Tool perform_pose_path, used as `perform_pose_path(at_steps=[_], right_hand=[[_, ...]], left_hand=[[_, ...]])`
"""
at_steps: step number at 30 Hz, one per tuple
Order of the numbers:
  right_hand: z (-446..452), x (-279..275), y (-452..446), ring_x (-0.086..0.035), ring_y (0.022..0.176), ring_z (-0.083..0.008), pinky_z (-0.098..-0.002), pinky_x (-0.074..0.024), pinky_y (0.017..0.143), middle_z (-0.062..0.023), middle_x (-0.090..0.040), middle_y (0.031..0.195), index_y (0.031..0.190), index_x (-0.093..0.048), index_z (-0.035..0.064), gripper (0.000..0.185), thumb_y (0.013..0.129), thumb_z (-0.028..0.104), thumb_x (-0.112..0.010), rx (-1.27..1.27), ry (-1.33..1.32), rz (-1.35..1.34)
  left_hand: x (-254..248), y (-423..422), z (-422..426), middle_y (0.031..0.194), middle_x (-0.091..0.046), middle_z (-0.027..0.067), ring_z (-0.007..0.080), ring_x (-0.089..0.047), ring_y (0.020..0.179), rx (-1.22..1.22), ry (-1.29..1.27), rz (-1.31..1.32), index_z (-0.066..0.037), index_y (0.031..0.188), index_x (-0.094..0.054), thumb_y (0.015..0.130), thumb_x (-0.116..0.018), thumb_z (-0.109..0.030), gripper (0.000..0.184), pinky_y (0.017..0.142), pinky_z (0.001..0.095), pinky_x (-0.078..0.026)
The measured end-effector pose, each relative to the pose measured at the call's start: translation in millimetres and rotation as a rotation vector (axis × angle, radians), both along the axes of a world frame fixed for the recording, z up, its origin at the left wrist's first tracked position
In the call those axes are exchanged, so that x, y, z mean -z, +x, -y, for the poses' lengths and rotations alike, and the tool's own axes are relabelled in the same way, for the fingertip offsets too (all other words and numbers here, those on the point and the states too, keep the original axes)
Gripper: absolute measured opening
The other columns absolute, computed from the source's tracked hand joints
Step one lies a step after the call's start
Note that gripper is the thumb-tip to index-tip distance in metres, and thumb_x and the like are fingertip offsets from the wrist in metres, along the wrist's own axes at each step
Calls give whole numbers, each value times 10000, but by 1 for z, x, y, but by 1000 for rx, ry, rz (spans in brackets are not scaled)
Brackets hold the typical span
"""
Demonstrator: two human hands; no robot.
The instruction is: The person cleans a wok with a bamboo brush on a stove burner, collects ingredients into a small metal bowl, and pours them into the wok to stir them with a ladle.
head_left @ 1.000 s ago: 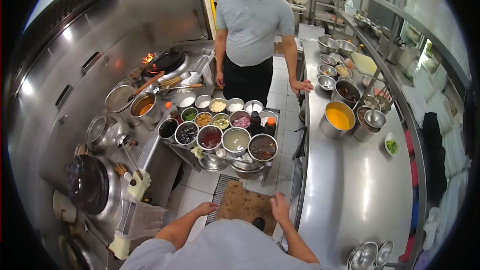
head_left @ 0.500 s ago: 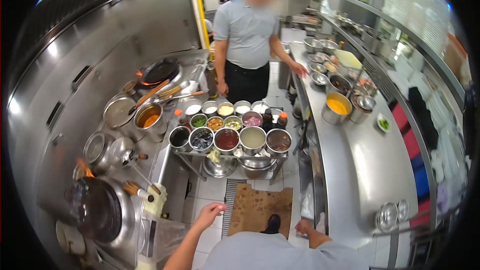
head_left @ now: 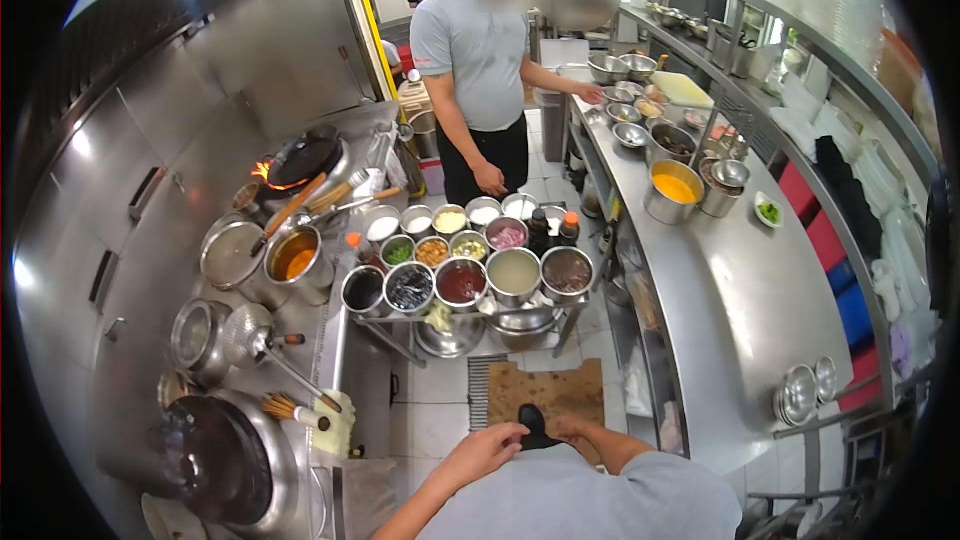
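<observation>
My left hand point(head_left: 487, 453) is in front of my body at the bottom middle, fingers loosely bent and apart, with nothing seen in it. Close by on its right, my right hand point(head_left: 572, 430) is low over the brown floor mat point(head_left: 560, 390); its fingers are blurred and hard to make out. Neither hand touches the cookware. Beyond them stands a metal cart point(head_left: 470, 318) crowded with steel pots of sauces and seasonings, among them a red sauce pot point(head_left: 461, 283) and a pale liquid pot point(head_left: 515, 275).
At left, the stove holds a dark near wok point(head_left: 215, 460), a skimmer point(head_left: 249, 337), a bamboo brush point(head_left: 285, 408) and a back wok point(head_left: 305, 158) over flame. A co-worker point(head_left: 470, 60) stands behind the cart, one hand at the right counter point(head_left: 720, 310), which bears bowls and an orange-yellow liquid pot point(head_left: 675, 190).
My hands have come closer together in front of my body. The view has shifted slightly. The co-worker's right hand moved forward, and the flame beside the near wok no longer shows.
</observation>
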State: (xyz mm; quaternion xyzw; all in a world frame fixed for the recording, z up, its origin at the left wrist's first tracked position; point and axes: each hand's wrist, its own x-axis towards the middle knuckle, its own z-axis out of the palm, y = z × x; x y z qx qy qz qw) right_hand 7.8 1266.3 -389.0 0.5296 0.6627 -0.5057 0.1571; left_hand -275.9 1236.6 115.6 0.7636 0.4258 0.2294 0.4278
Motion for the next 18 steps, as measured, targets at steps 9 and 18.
perform_pose_path(at_steps=[9,18], right_hand=[[-192,-252,11,-580,1073,-369,-441,-481,906,-177,-618,1127,1155,-606,80,316,853,172,-614,343,796,-266],[-314,-478,205,-625,897,-321,-404,-501,787,-136,-648,952,1112,-645,66,297,818,108,-645,623,1204,-145]], left_hand=[[-27,-30,-112,1058,-632,124,325,-596,1022,308,108,-551,-104,1247,-580,876,-648,-243,402,895,402,-481],[-159,-86,-173,1442,-427,193,364,-411,1329,873,-147,101,-27,1456,-379,877,-642,-193,658,1109,438,-322]])
